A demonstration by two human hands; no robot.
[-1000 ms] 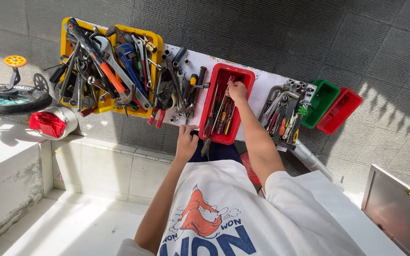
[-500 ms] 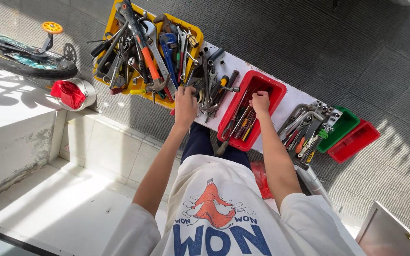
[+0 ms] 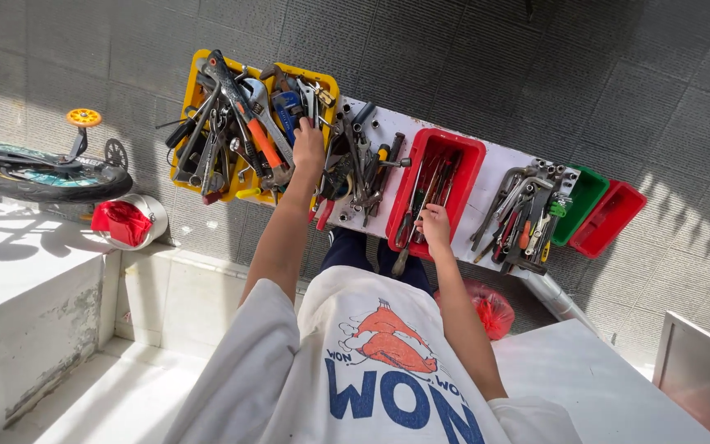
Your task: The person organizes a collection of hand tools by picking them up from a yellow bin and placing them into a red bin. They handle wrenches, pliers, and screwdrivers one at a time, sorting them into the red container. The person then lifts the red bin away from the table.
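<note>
Head view is looking straight down on a person standing over a white board (image 3: 486, 177) that is carrying several bins of hand tools. Left hand (image 3: 308, 148) is reaching out to the right-hand edge of the yellow bin (image 3: 193, 78), which is sitting at the board's left end and overflowing with wrenches, pliers and an orange-handled tool (image 3: 258, 136). The fingers are lying among the tools there; whether that grip is clenching anything cannot be told, since the back of the hand is hiding them. Right hand (image 3: 435, 224) is resting at the near edge of the red bin (image 3: 463, 152) in the middle of the board, fingers curled onto the tools inside; which item it is grasping cannot be told. A loose pile of tools (image 3: 361, 168) is lying between the two bins. A second heap of tools (image 3: 519, 215) is lying right of the red bin, beside a green bin (image 3: 585, 196) and a small red bin (image 3: 618, 215) at the board's right end. A bicycle wheel (image 3: 51, 181) and a white bucket (image 3: 156, 215) are standing on the floor to the left.
</note>
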